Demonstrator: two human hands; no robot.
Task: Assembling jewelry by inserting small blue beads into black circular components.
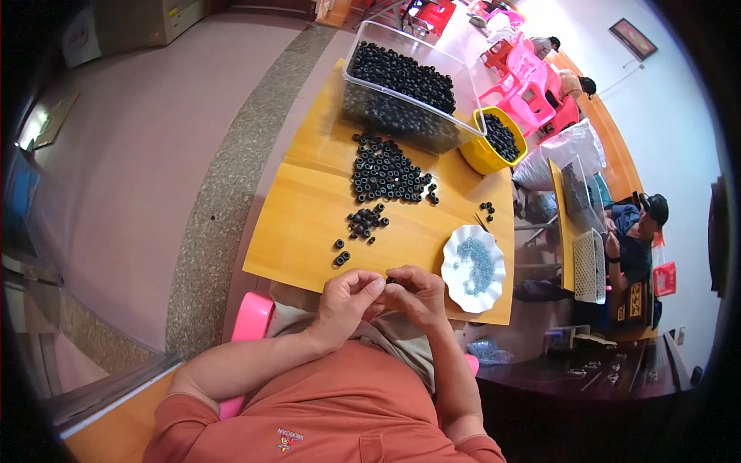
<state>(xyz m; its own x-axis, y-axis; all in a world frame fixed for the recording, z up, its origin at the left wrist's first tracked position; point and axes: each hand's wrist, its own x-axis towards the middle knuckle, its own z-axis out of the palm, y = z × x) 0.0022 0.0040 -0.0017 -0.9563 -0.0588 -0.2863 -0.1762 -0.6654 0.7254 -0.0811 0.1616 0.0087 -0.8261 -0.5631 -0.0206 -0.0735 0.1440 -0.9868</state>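
Observation:
Both hands meet just off the near edge of the yellow wooden table (301, 224). My right hand (419, 296) is closed, pinching a small black ring-shaped part (390, 280) between thumb and fingers. Against it, my left hand (349, 302) has thumb and fingertips pressed together; whatever they grip is hidden. Beyond the hands lie a few loose black ring-shaped parts (340, 259) and a small heap of them. To the right, a white scalloped plate (451, 270) bears many tiny clear bluish pieces (476, 265). Tweezers (481, 223) lie at its far side.
Farther back, many black parts (386, 174) spread in one layer before a clear plastic bin (471, 85) full of them. A yellow tub (478, 158) with more stands beside it. At right, another person (641, 231) sits by a table with a white basket (588, 266).

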